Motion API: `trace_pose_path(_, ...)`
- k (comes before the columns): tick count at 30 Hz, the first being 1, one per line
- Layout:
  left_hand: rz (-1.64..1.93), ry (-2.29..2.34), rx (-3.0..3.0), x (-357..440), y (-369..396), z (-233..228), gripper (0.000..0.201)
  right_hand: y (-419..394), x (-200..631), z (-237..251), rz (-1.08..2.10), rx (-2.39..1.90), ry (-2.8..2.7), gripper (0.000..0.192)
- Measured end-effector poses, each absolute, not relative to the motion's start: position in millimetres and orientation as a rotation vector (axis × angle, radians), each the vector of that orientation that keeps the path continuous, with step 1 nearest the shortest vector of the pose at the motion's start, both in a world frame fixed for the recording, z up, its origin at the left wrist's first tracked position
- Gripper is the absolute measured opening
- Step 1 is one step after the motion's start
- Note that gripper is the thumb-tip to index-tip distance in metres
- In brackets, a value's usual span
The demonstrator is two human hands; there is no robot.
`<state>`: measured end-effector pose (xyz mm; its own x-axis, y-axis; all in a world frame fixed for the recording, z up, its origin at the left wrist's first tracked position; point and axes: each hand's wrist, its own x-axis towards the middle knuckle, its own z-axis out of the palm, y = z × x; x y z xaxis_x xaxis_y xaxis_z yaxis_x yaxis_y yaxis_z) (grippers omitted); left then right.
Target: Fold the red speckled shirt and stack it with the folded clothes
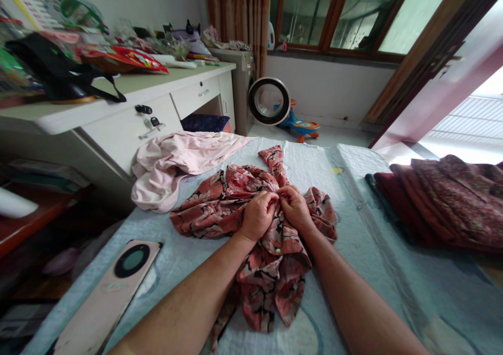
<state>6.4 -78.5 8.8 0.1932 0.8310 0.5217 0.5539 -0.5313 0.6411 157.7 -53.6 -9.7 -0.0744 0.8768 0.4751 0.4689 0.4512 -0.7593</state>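
A crumpled pink floral garment (220, 200) with black and white print lies in the middle of a light blue bed cover (361, 203). My left hand (258, 214) and my right hand (294, 205) meet at its centre, knuckles up. Both pinch the same bunch of fabric between fingers and thumbs. Part of the cloth trails down between my forearms toward me.
A pale pink garment (173, 161) lies at the bed's left edge. Folded dark red clothes (440, 200) are stacked at the right. A phone (110, 292) rests near the front left. A cluttered white desk (129, 108) stands to the left; a round fan (269, 101) and toy car sit on the floor.
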Motion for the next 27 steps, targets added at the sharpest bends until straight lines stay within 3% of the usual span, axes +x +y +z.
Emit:
trace_pose_path(12, 1.332, 1.316, 2.045, 5, -79, 11, 0.022, -65, 157, 7, 0.587, -1.111, -1.764, 0.010)
trace_pose_path(27, 1.333, 1.368, 1.985, 5, -77, 9, 0.022, -62, 157, 4, 0.583, -1.113, -1.856, 0.013)
